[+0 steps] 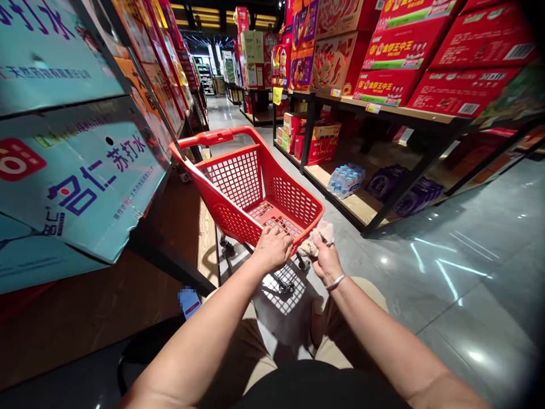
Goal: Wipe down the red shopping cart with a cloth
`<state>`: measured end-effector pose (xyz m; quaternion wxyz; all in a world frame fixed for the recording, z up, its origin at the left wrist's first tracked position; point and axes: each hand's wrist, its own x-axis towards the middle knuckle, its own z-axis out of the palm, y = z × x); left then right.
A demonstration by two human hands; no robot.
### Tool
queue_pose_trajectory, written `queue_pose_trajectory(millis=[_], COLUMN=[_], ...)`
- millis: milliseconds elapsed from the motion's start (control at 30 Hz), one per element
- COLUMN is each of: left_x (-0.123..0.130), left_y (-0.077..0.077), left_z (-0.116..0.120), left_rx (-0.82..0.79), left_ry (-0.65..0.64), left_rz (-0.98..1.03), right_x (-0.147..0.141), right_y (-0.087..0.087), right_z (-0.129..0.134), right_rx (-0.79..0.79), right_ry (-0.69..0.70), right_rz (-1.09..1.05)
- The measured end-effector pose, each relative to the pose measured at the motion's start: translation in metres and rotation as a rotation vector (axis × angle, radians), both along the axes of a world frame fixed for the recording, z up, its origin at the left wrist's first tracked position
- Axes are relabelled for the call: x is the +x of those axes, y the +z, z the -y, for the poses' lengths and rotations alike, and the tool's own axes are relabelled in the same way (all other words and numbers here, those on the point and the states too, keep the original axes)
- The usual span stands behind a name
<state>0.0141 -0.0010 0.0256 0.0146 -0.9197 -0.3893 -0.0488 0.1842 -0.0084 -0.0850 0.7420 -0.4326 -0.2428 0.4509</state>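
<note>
The red cart [251, 187] stands just ahead of you in the aisle, its near rim under your left hand [272, 247], which is curled closed over that edge. Your right hand [326, 261], beside the rim, pinches a crumpled beige cloth [317, 238] between closed fingers.
</note>
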Motion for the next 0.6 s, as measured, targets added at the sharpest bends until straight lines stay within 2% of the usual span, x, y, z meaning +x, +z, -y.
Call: queue_pose_trajectory(millis=[100, 167, 267, 367, 433, 500, 600], left_x=[-0.003, -0.004, -0.005, -0.009, -0.014, -0.019, -0.027], left_y=[0.0, 0.0, -0.003, -0.004, -0.004, -0.003, -0.003], left_z=[0.0, 0.001, 0.001, 0.001, 0.0, -0.001, -0.004], left_rx=[-0.026, -0.039, -0.046, -0.046, -0.05, -0.068, -0.098], left_ry=[-0.022, -0.013, 0.002, -0.026, -0.053, -0.078, -0.083], left_rz=[0.056, 0.094, 0.136, 0.148, 0.143, 0.133, 0.133], right_x=[0.031, 0.036, 0.013, -0.02, -0.03, -0.024, 0.008], right_y=[0.023, 0.026, 0.006, -0.025, -0.039, -0.043, -0.038], right_z=[-0.014, -0.016, 0.002, 0.035, 0.049, 0.049, 0.029], right_rx=[0.012, -0.023, -0.03, 0.121, 0.215, 0.273, 0.346], right_ry=[-0.192, -0.217, -0.086, 0.068, 0.13, 0.165, 0.214], right_rz=[0.393, 0.637, 0.817, 1.005, 1.152, 1.304, 1.469])
